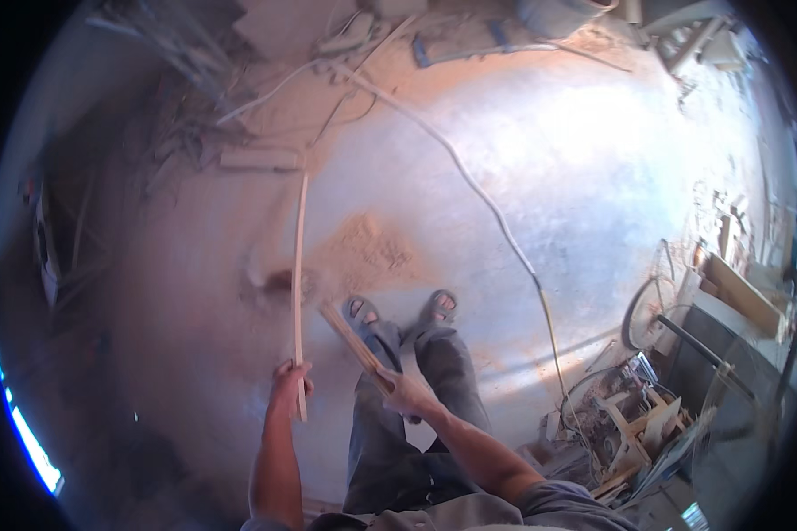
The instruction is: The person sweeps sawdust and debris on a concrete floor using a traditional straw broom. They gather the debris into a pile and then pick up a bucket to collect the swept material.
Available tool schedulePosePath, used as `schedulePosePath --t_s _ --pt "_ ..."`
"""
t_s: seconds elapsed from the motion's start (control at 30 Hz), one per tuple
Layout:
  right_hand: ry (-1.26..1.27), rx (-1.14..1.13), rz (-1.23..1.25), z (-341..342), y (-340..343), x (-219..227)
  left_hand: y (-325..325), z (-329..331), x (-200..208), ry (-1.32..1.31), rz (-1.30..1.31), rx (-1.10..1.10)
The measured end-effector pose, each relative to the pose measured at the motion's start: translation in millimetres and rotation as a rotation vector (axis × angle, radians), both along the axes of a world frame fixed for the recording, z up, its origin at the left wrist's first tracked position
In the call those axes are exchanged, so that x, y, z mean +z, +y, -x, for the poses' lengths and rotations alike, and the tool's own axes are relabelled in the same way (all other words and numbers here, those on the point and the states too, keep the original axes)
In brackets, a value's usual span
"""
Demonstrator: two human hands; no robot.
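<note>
My left hand [290,380] is closed around a long, thin wooden strip [298,257] near its lower end. The strip stretches far ahead of me over the floor. In my right hand [407,392] is a shorter bundle of wooden strips [350,336], gripped near its lower end and slanting up to the left. The bundle's far end lies close to my left sandal [360,310]. How many pieces are in the bundle I cannot make out. The two hands are apart, both in front of my legs.
Sawdust [372,243] is heaped on the floor beyond my feet. A pale hose or cable [469,173] curves across the floor to the right. Wood offcuts [642,434] and a wheel [651,312] crowd the right side. A bucket [562,16] and a blue-ended frame [460,55] stand far off.
</note>
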State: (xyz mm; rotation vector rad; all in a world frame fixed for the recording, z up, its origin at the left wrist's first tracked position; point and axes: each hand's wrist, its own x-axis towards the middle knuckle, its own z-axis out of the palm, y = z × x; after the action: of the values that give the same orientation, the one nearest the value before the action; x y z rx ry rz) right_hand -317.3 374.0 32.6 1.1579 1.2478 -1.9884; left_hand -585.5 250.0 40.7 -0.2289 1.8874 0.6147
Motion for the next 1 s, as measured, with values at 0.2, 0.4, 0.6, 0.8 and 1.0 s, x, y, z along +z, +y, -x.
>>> schedulePosePath --t_s 0.2,0.4,0.6,0.8,1.0 --pt "-0.159 -0.228 -0.014 -121 -2 80 102 -27 35 0.114 -0.17 -0.333" --pt "-0.304 -0.793 -0.166 -224 -19 58 302 -5 98 1.26 -0.436 -1.084" --pt "-0.255 -1.489 -0.049 -218 -13 4 271 -73 122 1.141 -0.889 -0.908" --pt "-0.244 -1.385 -0.001 -75 -68 -73 -62 -108 44 0.446 -0.563 -0.906" --pt "-0.198 -0.797 -0.221 84 -209 -65 -307 -67 63 0.371 -0.225 -0.818"
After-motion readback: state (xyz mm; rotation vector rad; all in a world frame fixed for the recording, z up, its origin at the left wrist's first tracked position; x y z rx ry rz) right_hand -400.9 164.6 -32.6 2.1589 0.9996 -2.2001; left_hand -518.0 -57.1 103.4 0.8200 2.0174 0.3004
